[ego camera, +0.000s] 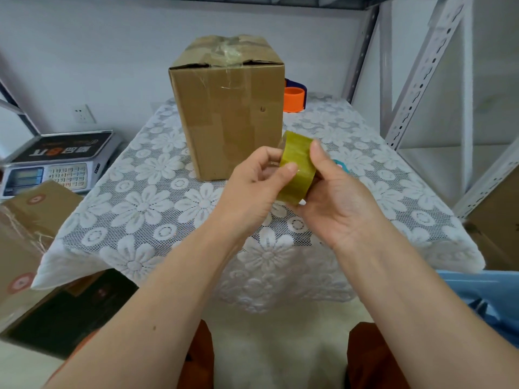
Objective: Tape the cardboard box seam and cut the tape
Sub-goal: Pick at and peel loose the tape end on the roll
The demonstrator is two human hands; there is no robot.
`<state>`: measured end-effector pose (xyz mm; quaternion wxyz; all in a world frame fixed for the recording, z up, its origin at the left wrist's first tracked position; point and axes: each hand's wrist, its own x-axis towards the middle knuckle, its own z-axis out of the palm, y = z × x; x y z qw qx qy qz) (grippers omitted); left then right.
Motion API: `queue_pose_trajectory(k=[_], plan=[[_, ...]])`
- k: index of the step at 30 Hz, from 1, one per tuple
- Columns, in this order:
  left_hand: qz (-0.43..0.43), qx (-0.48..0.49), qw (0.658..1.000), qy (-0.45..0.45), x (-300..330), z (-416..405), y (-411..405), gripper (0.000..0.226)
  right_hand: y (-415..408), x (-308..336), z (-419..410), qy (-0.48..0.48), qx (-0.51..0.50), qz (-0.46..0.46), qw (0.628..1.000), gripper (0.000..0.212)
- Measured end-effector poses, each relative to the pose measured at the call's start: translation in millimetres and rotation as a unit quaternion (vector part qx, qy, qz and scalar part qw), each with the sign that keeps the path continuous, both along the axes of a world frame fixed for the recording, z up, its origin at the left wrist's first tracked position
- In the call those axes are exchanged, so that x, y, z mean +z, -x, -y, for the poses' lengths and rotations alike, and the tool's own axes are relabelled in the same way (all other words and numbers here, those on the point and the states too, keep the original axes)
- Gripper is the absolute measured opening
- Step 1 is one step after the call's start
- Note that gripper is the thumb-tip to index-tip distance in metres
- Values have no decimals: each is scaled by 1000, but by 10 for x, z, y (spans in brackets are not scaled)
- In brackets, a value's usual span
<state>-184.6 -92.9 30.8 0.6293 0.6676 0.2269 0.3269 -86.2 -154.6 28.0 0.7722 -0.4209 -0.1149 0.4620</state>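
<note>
A tall brown cardboard box (229,113) stands upright on the table, its top flaps closed with crumpled clear tape across them. In front of it, above the table, I hold a roll of yellowish clear tape (298,167) between both hands. My right hand (334,197) cups the roll from the right with the thumb on its outer face. My left hand (258,181) pinches at the roll's left edge with thumb and fingers. A small teal object (340,165) lies on the cloth behind my right thumb; I cannot tell what it is.
The table wears a white lace flower cloth (157,209). An orange tape dispenser (294,99) sits behind the box. A weighing scale (56,161) and more cardboard boxes (31,234) are at the left. Metal shelving (438,80) stands at the right.
</note>
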Motion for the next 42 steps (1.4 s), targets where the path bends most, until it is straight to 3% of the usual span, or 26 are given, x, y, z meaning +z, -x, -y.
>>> queue_pose_trajectory(k=[5, 14, 20, 24, 29, 39, 42], plan=[[1, 44, 999, -23, -40, 71, -86, 20, 53, 17, 0, -8, -8, -23, 1000, 28], [-48, -51, 997, -44, 40, -54, 4, 18, -55, 53, 26, 58, -37, 93, 993, 17], [-70, -34, 997, -21, -38, 65, -67, 8, -68, 33, 17, 77, -58, 88, 991, 35], [-69, -33, 997, -12, -41, 54, -85, 17, -94, 58, 66, 76, -50, 101, 991, 31], [-78, -101, 992, 5, 4, -58, -78, 22, -134, 62, 64, 75, -53, 103, 990, 26], [-41, 16, 998, 40, -18, 105, -229, 31, -44, -12, -6, 28, -82, 93, 992, 18], [-37, 13, 998, 46, 1, 94, -219, 31, -11, -6, -15, -4, -84, 78, 993, 26]])
